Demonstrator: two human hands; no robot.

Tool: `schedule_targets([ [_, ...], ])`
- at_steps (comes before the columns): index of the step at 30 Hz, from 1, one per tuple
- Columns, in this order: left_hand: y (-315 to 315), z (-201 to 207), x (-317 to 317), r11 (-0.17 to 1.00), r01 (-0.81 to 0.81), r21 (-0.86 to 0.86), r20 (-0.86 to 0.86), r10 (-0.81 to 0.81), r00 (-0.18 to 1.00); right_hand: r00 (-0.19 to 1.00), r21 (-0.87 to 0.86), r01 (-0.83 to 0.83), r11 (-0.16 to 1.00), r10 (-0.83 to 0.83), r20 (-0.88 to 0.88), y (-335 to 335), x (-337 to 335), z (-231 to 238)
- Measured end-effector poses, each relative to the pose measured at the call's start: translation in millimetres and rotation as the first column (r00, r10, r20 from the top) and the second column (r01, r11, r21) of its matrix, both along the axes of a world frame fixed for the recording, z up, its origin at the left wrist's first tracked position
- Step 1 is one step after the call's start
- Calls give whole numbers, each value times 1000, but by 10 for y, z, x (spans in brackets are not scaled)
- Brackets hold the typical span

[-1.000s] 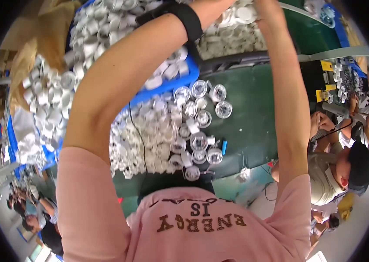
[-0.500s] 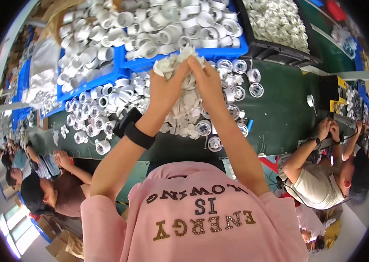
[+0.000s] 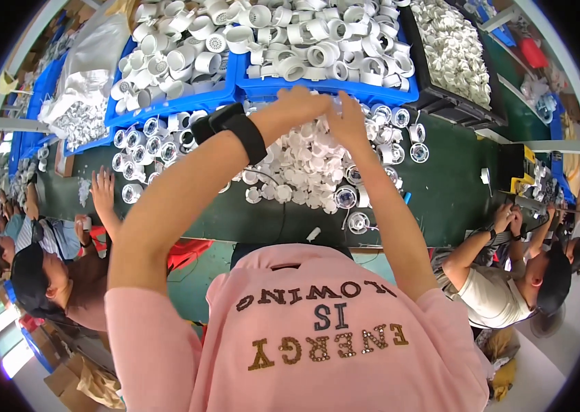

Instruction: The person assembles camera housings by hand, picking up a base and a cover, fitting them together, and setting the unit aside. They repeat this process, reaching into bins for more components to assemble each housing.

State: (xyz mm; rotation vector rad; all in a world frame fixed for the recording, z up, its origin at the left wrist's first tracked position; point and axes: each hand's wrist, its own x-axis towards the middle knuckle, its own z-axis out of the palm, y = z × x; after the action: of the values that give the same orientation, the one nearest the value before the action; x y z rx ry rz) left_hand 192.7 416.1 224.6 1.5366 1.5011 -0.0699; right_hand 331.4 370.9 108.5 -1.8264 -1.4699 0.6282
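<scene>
A heap of small white notched plastic pieces (image 3: pixel 300 165) lies on the green table in front of me. At its far side, close to the front wall of a blue crate (image 3: pixel 324 86), my left hand (image 3: pixel 300 104) reaches across with its fingers stretched toward the right. My right hand (image 3: pixel 350 122) is beside it, thumb and finger apart and pointing away from me. Something pale shows between the two hands, too small to make out. A black band (image 3: pixel 247 137) circles my left wrist. White round housings with clear fronts (image 3: pixel 346 197) border the heap.
Blue crates of white plastic cups (image 3: pixel 197 65) stand at the back, with a black crate of white pieces (image 3: pixel 451 55) to their right. Co-workers sit on both sides; one hand (image 3: pixel 102 193) rests on the table at left. A yellow-and-black machine (image 3: pixel 518 168) stands right.
The clump of white pieces between my hands has gone down onto the heap, which lies lower. My left forearm has swung across to the right. A white piece now shows near the table's front edge.
</scene>
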Motion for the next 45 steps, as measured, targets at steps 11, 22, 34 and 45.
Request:
schedule_targets([
  [11,-688,2381,-926,915,106,389,294,-232,927,631,-570,-696,437,751,-194,-1802,-103,-156],
  [22,-2062,2702,-2158,889,-385,248,327,297,897,645,-399,-757,518,693,-322,-1428,-541,-477],
  [34,-511,517,-1982,966,-203,161,516,93,851,738,-266,-453,851,190,-648,337,416,651],
  [45,1741,-573,-876,548,-330,769,136,365,921,964,57,103,993,-114,242,2111,797,938],
])
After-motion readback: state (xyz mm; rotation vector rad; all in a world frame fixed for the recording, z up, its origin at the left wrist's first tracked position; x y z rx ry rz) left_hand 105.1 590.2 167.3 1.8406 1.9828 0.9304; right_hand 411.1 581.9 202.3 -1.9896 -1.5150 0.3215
